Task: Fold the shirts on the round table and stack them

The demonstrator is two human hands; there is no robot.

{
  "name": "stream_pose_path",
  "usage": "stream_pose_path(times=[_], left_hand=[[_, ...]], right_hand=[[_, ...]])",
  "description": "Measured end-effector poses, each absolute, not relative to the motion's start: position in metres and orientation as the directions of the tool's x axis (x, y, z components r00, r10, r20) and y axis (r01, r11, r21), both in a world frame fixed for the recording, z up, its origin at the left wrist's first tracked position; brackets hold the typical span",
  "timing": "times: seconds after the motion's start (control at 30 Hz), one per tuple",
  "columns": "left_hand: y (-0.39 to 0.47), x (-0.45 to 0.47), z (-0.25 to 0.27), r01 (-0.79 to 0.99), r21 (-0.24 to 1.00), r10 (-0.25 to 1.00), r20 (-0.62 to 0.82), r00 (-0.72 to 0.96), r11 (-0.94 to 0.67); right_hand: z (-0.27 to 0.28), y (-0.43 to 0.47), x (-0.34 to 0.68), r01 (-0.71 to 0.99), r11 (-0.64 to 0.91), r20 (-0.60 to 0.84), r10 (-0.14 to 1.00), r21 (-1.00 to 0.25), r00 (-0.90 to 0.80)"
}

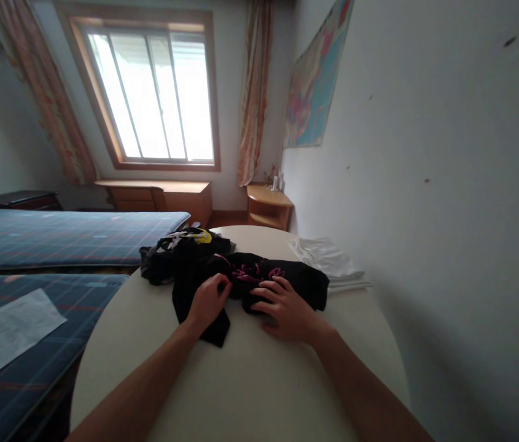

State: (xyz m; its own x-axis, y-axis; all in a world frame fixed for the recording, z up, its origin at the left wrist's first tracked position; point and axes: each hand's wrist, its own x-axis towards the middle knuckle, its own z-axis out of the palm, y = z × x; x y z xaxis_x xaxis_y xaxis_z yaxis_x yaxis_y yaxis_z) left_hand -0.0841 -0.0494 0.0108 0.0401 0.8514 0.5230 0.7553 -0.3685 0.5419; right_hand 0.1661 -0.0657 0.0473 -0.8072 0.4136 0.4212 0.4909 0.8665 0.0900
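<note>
A black shirt (pixel 300 279) with a pink print lies bunched on the round white table (pixel 250 393), and one sleeve-like flap spreads toward me on the left. My left hand (pixel 208 301) is closed in a pinch at the shirt's near left edge. Resting on the near side of the cloth is my right hand (pixel 287 307), its fingers spread and laid over the fabric. Behind and left of the shirt sits a pile of dark clothing (pixel 158 264) with yellow and white patterning. Folded white clothes (pixel 326 255) lie at the table's right rim.
To the left are beds with blue plaid mattresses (pixel 70 236), one bearing a printed sheet of paper (pixel 10 331). A white wall (pixel 462 245) runs close along the right side. Beyond the table stand a wooden desk (pixel 185 193) and a corner shelf (pixel 271 196).
</note>
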Motion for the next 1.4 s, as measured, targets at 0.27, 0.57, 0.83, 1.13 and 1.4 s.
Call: stream_pose_path(times=[0.27,0.57,0.83,1.13,1.4], left_hand=[[-0.049,-0.084,0.009,0.721,0.505,0.806,0.579,0.124,-0.474],[-0.050,-0.086,0.003,0.788,0.262,0.733,0.601,0.318,-0.557],[-0.040,-0.101,0.006,0.865,0.300,0.791,0.590,0.162,-0.402],[-0.040,-0.111,0.031,0.625,0.715,0.741,0.596,-0.308,-0.315],[-0.038,-0.124,0.045,0.601,0.751,0.656,0.603,-0.455,-0.274]], right_hand=[[0.032,-0.043,0.178,0.622,0.783,0.487,0.534,0.024,-0.691],[0.044,-0.042,0.198,0.547,0.463,0.615,0.779,-0.697,0.124],[0.042,-0.021,0.231,0.532,0.447,0.674,0.636,-0.719,0.376],[0.038,-0.031,0.213,0.810,0.469,0.761,0.647,-0.351,-0.045],[0.026,-0.040,0.200,0.766,0.633,0.553,0.680,-0.113,-0.481]])
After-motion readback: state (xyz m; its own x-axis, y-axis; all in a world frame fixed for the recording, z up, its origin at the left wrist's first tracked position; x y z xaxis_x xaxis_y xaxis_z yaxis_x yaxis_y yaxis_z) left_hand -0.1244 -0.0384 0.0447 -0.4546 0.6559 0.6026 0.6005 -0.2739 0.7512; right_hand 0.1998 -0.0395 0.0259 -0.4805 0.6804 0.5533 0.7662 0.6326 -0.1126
